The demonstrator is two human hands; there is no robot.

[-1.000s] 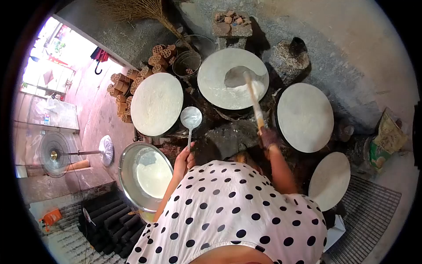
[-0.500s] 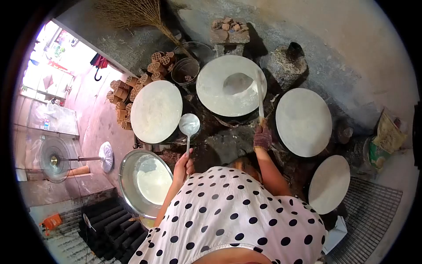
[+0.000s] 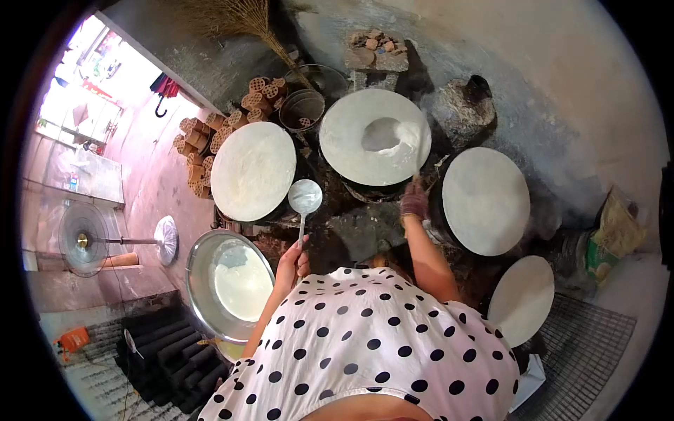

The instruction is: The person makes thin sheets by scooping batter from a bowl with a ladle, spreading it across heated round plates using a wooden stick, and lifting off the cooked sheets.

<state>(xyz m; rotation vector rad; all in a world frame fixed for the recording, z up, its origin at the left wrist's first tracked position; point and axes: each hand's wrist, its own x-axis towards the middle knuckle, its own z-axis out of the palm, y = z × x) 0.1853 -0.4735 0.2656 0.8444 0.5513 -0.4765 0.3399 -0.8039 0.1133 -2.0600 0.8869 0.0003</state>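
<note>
My left hand (image 3: 292, 262) is closed round the handle of a metal ladle (image 3: 305, 197), whose bowl has white residue in it. Wearing a dark reddish glove, my right hand (image 3: 414, 202) grips a long pale flat spatula (image 3: 421, 151), blurred, lying over the right side of the far round pan (image 3: 344, 126). White batter covers that pan except for a bare greyish oval (image 3: 381, 135) near its middle. Left of my left hand stands a wide metal basin (image 3: 199, 281) with white liquid batter (image 3: 242, 284) inside.
White-coated round pans stand at left (image 3: 253, 172), right (image 3: 486, 201) and lower right (image 3: 521, 302). Perforated clay-coloured briquettes (image 3: 256, 105) and a bucket (image 3: 302, 111) are behind. Black briquettes (image 3: 168, 358) and a fan (image 3: 83, 240) lie left; a wire rack (image 3: 590, 351) is at right.
The spatula has swept over the right of the far pan, and white batter is bunched beside the bare oval. My right hand has shifted slightly left; my left hand keeps the ladle.
</note>
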